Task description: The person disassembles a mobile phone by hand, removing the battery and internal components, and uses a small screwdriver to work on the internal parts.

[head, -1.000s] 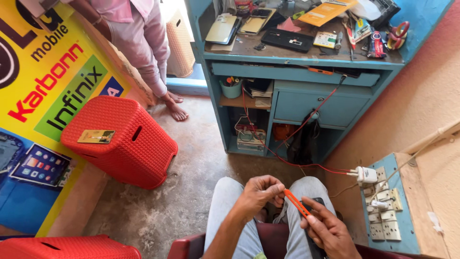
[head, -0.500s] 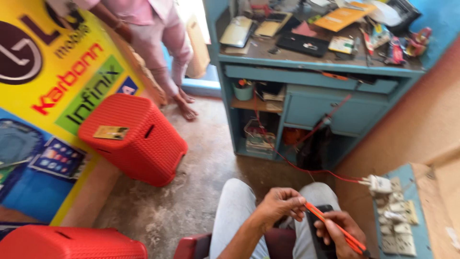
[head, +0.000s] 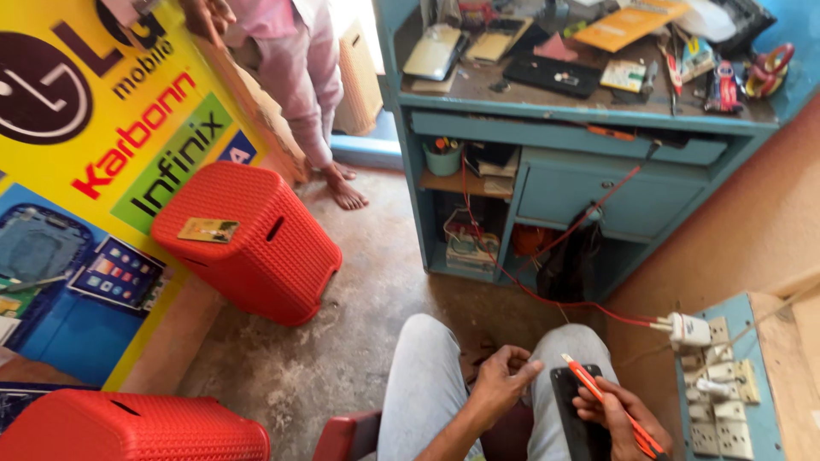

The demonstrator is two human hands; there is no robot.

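While right fingers [head: 608,408] pinch an orange tool [head: 598,394] (over the phone [head: 574,410]), left fingers [head: 512,369] curl empty.

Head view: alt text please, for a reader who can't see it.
A seated person's right hand holds a slim orange tool against a flat black phone-like slab on the lap, the left hand loosely curled beside it. Ahead stand a cluttered blue wooden workbench and a red woven plastic stool.

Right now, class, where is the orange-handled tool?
In the head view, lower right: the orange-handled tool is held in the right hand, lying across a black phone on the person's lap, beside the left hand.
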